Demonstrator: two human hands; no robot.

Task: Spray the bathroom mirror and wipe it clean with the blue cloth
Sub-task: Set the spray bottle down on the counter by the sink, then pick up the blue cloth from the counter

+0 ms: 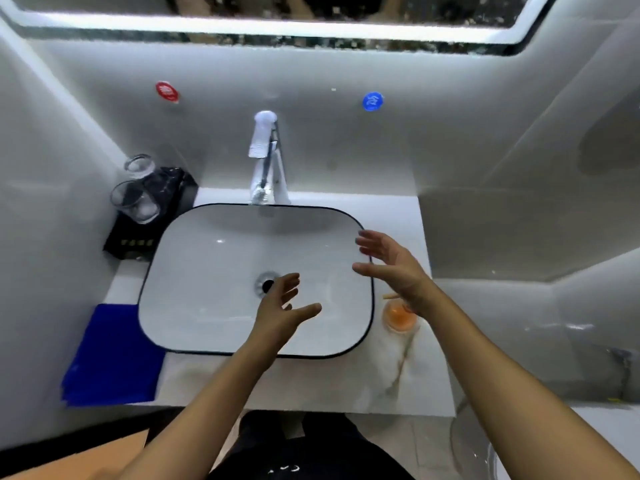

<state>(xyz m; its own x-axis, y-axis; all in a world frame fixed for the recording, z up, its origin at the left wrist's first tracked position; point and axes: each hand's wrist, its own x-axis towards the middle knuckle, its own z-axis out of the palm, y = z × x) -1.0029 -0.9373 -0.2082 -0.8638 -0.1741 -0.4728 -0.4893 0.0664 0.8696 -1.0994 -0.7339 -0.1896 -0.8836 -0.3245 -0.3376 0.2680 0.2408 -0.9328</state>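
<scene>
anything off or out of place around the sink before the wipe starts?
The mirror is speckled with spots along its lower edge. Otherwise tidy: blue cloth flat on the counter left of the basin, orange bottle upright on the right. Both hands are open and empty.

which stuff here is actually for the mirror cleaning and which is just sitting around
For the job:
blue cloth, folded on the counter left of the sink
mirror at the top edge
orange-capped bottle, probably the spray, under the right hand

Just lying about:
two glasses
black tray
faucet
sink
</scene>
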